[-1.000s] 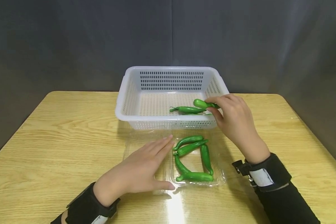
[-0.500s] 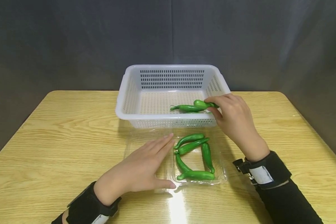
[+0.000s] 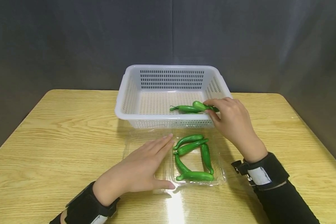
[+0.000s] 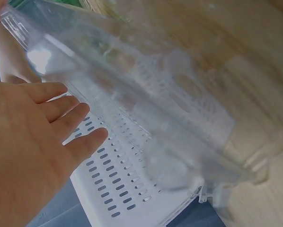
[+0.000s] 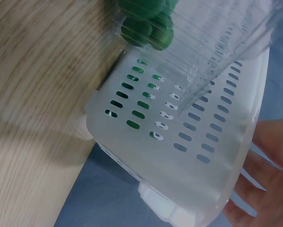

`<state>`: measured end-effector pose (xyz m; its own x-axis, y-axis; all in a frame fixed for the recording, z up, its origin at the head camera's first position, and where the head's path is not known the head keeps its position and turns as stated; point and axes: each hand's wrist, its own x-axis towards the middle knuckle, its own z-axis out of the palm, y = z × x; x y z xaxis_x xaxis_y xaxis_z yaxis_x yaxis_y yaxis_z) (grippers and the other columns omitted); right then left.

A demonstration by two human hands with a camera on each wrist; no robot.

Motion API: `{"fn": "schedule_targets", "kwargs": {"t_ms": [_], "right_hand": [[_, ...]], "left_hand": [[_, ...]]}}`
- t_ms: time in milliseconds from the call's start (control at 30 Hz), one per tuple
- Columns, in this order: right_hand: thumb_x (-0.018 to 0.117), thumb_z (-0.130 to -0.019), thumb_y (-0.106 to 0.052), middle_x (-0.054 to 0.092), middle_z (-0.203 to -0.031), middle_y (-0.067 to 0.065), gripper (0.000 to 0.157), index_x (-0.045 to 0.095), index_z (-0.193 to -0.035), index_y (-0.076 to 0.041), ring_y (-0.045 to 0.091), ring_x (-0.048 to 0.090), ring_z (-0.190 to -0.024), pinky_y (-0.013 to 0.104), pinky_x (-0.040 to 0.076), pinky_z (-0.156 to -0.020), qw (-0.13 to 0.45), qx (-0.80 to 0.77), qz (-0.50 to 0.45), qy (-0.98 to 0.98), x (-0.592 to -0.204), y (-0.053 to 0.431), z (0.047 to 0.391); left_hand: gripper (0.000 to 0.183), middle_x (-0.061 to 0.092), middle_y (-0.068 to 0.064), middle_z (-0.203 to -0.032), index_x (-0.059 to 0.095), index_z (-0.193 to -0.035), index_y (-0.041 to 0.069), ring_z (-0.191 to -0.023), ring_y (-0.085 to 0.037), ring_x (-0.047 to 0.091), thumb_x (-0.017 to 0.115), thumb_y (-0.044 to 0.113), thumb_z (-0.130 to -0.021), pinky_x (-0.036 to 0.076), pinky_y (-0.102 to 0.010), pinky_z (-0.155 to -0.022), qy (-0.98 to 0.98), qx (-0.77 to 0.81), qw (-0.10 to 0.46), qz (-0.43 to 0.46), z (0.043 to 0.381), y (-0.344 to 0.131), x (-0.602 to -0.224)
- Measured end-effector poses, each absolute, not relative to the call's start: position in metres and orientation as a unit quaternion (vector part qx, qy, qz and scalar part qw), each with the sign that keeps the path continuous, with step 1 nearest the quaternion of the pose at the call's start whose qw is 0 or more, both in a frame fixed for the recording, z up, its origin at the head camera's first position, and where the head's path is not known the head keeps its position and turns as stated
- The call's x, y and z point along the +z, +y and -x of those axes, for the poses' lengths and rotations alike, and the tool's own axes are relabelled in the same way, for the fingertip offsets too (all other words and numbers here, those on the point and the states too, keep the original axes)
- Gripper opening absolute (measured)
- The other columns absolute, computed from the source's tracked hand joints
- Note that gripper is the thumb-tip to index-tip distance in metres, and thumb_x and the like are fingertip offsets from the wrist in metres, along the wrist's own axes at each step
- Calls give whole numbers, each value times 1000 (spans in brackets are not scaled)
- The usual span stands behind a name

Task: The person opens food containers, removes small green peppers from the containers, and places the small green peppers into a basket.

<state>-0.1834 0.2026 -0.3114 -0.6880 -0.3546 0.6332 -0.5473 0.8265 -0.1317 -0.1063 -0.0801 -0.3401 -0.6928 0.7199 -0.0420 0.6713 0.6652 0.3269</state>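
In the head view my right hand (image 3: 233,121) pinches a green pepper (image 3: 199,106) between thumb and fingers, inside the right front of the white perforated basket (image 3: 156,117). Another green pepper (image 3: 183,108) lies on the basket floor beside it. My left hand (image 3: 138,171), fingers straight and thumb spread, is at the clear plastic clamshell box (image 3: 220,175), along the fold between lid and tray. Several green peppers lie in the tray, one green pepper (image 3: 196,176) along its front. The left wrist view shows the clear lid (image 4: 146,109) beyond my straight fingers.
The basket stands behind the clamshell on a wooden table (image 3: 58,133). A dark grey curtain (image 3: 100,40) hangs at the back. The basket's front wall, with its slots (image 5: 165,125), lies between my right hand and the clamshell in the right wrist view.
My right hand has shifted slightly left and down, and the pepper in it has tilted a little. My left hand keeps its place at the clamshell.
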Motion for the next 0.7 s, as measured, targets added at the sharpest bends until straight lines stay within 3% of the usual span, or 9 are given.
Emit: {"fn": "schedule_targets", "kwargs": {"t_ms": [700], "right_hand": [[72,-85,1,73,-97,14,22,73,-106,-4,32,66,-85,46,50,-68,295,166,-251,-907,-312,203,183]], "left_hand": [[112,1,-5,-166,11,-159,8,-151,-25,10,63,69,-82,13,-43,-121,909,146,81,-382,106,-79,-340]]}}
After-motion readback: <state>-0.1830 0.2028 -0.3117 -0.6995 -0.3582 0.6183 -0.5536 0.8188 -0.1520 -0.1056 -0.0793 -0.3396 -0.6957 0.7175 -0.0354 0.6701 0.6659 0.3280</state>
